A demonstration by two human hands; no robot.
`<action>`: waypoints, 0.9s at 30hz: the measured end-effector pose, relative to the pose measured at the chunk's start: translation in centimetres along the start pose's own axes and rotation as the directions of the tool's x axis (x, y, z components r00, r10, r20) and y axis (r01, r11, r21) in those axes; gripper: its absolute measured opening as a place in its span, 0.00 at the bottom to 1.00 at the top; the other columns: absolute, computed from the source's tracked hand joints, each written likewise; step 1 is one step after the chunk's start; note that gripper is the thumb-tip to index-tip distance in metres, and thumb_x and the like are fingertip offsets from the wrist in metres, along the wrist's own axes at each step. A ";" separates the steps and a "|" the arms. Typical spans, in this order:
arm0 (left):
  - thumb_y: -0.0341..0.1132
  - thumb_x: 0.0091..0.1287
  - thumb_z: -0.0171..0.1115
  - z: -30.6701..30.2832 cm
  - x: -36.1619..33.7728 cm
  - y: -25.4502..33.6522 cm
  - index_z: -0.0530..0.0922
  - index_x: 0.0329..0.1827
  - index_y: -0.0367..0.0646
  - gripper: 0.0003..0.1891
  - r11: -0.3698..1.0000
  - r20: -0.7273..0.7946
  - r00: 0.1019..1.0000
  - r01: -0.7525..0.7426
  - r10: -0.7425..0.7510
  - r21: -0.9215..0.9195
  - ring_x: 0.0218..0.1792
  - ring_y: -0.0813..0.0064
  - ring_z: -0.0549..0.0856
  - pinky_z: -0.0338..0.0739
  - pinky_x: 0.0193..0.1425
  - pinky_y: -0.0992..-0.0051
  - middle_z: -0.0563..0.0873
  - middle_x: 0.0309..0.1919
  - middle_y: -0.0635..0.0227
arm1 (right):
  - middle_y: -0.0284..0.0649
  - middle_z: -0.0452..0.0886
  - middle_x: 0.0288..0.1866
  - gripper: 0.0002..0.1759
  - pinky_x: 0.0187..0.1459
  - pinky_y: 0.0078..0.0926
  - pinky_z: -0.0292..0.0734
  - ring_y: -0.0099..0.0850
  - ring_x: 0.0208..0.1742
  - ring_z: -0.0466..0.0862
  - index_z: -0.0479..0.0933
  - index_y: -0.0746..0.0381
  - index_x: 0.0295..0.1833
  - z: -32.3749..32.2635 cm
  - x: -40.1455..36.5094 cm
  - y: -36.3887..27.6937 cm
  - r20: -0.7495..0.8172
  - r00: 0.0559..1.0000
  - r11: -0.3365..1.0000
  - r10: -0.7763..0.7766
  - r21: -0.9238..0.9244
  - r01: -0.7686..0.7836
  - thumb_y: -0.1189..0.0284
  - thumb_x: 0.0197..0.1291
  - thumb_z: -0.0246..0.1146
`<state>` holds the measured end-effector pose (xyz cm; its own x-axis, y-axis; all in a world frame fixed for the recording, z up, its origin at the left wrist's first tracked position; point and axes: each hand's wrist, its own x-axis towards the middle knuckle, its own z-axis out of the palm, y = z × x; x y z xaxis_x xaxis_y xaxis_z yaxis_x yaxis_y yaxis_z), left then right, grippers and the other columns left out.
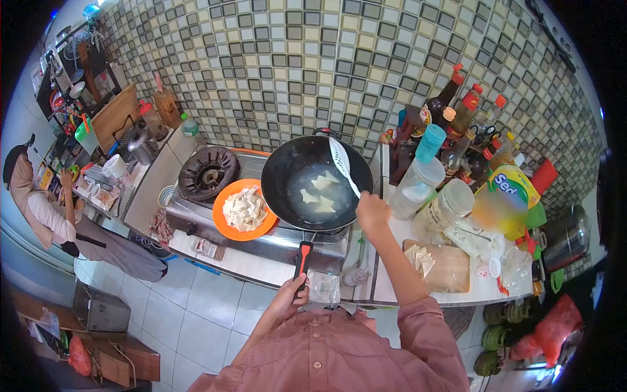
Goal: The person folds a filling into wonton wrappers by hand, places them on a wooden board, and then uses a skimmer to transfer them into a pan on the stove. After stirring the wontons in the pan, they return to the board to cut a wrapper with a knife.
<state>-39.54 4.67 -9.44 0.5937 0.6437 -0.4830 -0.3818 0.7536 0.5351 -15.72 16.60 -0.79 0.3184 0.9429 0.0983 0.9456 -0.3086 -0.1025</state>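
Note:
A black wok (277,189) sits on the stove, with several pale folded dough pieces (321,189) in the cloudy liquid inside it. My left hand (294,292) is closed round the wok's black and red handle (302,261). In my right hand (373,212) is a white slotted spatula (340,159), its head resting near the wok's far right wall. Left of the wok, an orange plate (224,230) bears a heap of more pale dough pieces (245,209).
The other burner (209,174) is at the left. A wooden board (454,269) with dough sheets (419,259), clear jars (418,187) and sauce bottles (443,98) stand on the right counter. At the far left another person (62,215) stands by a counter.

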 end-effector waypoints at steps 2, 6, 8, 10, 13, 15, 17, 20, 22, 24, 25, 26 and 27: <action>0.44 0.70 0.47 0.0 0.0 0.0 0.68 0.38 0.43 0.13 1.000 0.000 1.000 0.003 -0.003 0.000 0.14 0.85 0.58 0.53 0.20 0.83 0.61 0.16 0.78 | 0.45 0.82 0.33 0.10 0.37 0.42 0.78 0.44 0.36 0.83 0.77 0.62 0.37 1.1 0.8 -0.6 -0.053 0.996 0.997 -0.078 0.026 0.079 0.71 0.54 0.52; 0.44 0.70 0.48 0.3 -0.2 0.1 0.68 0.38 0.43 0.13 1.000 -0.016 1.000 -0.002 0.002 0.001 0.14 0.86 0.58 0.53 0.20 0.84 0.61 0.16 0.78 | 0.51 0.80 0.35 0.10 0.39 0.48 0.76 0.50 0.37 0.82 0.78 0.60 0.37 1.9 1.0 -2.0 0.061 0.969 0.964 -0.238 0.139 0.228 0.71 0.54 0.52; 0.44 0.70 0.48 0.2 -0.3 0.1 0.68 0.38 0.43 0.13 1.000 -0.018 1.000 0.005 -0.005 0.001 0.14 0.86 0.58 0.53 0.20 0.84 0.61 0.16 0.78 | 0.52 0.80 0.35 0.10 0.40 0.48 0.76 0.50 0.37 0.82 0.78 0.60 0.38 2.2 0.2 -2.4 0.102 0.955 0.953 -0.279 0.154 0.262 0.71 0.55 0.51; 0.44 0.70 0.48 0.1 -0.1 0.0 0.68 0.38 0.43 0.13 1.000 -0.006 1.000 0.004 -0.004 -0.013 0.14 0.86 0.58 0.53 0.20 0.84 0.62 0.16 0.78 | 0.52 0.80 0.35 0.11 0.40 0.49 0.75 0.50 0.37 0.81 0.78 0.57 0.40 2.2 -0.7 -2.4 0.203 0.925 0.941 -0.321 0.180 0.287 0.69 0.57 0.51; 0.45 0.70 0.48 0.1 -0.1 0.0 0.68 0.38 0.44 0.13 1.000 0.000 1.000 -0.001 0.001 -0.001 0.13 0.86 0.58 0.53 0.20 0.84 0.62 0.16 0.78 | 0.50 0.80 0.35 0.11 0.40 0.48 0.75 0.49 0.38 0.81 0.78 0.57 0.40 1.0 -3.2 -2.3 0.244 0.888 0.913 -0.390 0.231 0.337 0.69 0.56 0.51; 0.45 0.70 0.48 0.1 0.0 0.0 0.69 0.38 0.44 0.13 1.000 -0.004 1.000 0.004 -0.004 -0.001 0.13 0.86 0.59 0.53 0.20 0.84 0.62 0.15 0.78 | 0.49 0.80 0.34 0.11 0.39 0.48 0.75 0.48 0.38 0.81 0.78 0.57 0.39 -0.3 -4.8 -2.1 0.256 0.886 0.916 -0.386 0.222 0.335 0.70 0.55 0.52; 0.45 0.70 0.48 0.1 0.0 0.0 0.69 0.38 0.44 0.13 1.000 -0.008 1.000 0.013 -0.013 0.001 0.13 0.86 0.59 0.53 0.19 0.84 0.62 0.15 0.78 | 0.48 0.80 0.33 0.10 0.39 0.47 0.75 0.47 0.38 0.81 0.78 0.56 0.39 -1.8 -6.0 -1.8 0.320 0.853 0.908 -0.412 0.216 0.358 0.70 0.53 0.53; 0.45 0.70 0.47 0.1 0.1 0.0 0.69 0.37 0.44 0.13 1.000 -0.025 1.000 0.011 -0.011 0.017 0.13 0.86 0.59 0.53 0.19 0.84 0.63 0.15 0.78 | 0.47 0.81 0.32 0.10 0.38 0.47 0.75 0.46 0.38 0.82 0.78 0.56 0.37 -4.7 -7.1 -1.0 0.330 0.843 0.905 -0.425 0.192 0.381 0.70 0.52 0.53; 0.44 0.70 0.47 0.0 0.1 0.0 0.69 0.37 0.44 0.13 1.000 -0.012 1.000 0.015 -0.015 -0.004 0.13 0.86 0.59 0.53 0.19 0.83 0.63 0.15 0.78 | 0.47 0.81 0.32 0.10 0.37 0.47 0.75 0.46 0.38 0.82 0.78 0.57 0.37 -5.8 -7.5 -0.8 0.342 0.833 0.900 -0.434 0.189 0.392 0.70 0.51 0.53; 0.44 0.70 0.49 0.0 0.2 -0.1 0.69 0.37 0.43 0.12 1.000 -0.014 1.000 0.010 -0.010 -0.021 0.14 0.86 0.59 0.52 0.18 0.84 0.63 0.16 0.78 | 0.48 0.81 0.32 0.09 0.37 0.46 0.75 0.46 0.37 0.82 0.79 0.58 0.35 -6.3 -7.7 -0.6 0.318 0.846 0.903 -0.427 0.190 0.385 0.71 0.51 0.53; 0.43 0.69 0.50 -0.1 0.2 -0.2 0.68 0.36 0.42 0.12 0.999 -0.018 1.000 0.003 -0.004 -0.039 0.15 0.86 0.58 0.51 0.17 0.85 0.62 0.17 0.77 | 0.48 0.81 0.32 0.09 0.37 0.46 0.75 0.46 0.37 0.82 0.79 0.58 0.35 -6.1 -7.7 -0.8 0.319 0.848 0.905 -0.424 0.190 0.381 0.71 0.51 0.53; 0.43 0.69 0.50 -0.1 0.2 -0.3 0.68 0.36 0.42 0.12 0.999 -0.018 1.000 0.006 -0.007 -0.036 0.15 0.86 0.58 0.51 0.17 0.85 0.62 0.17 0.77 | 0.48 0.81 0.32 0.09 0.36 0.46 0.76 0.46 0.37 0.82 0.79 0.58 0.34 -5.9 -7.5 -1.4 0.317 0.854 0.910 -0.412 0.186 0.370 0.71 0.52 0.53; 0.43 0.69 0.50 -0.1 0.2 -0.2 0.68 0.36 0.42 0.12 0.999 -0.018 1.000 0.005 -0.006 -0.041 0.15 0.86 0.59 0.51 0.17 0.85 0.63 0.17 0.77 | 0.48 0.81 0.32 0.09 0.36 0.45 0.76 0.46 0.37 0.82 0.80 0.58 0.34 -5.5 -7.2 -2.1 0.314 0.861 0.915 -0.401 0.183 0.359 0.71 0.52 0.53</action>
<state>-39.40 4.62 -9.72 0.5829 0.6415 -0.4987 -0.4075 0.7618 0.5036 -19.67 9.74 4.14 -0.1259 0.9747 -0.1846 0.9675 0.0795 -0.2400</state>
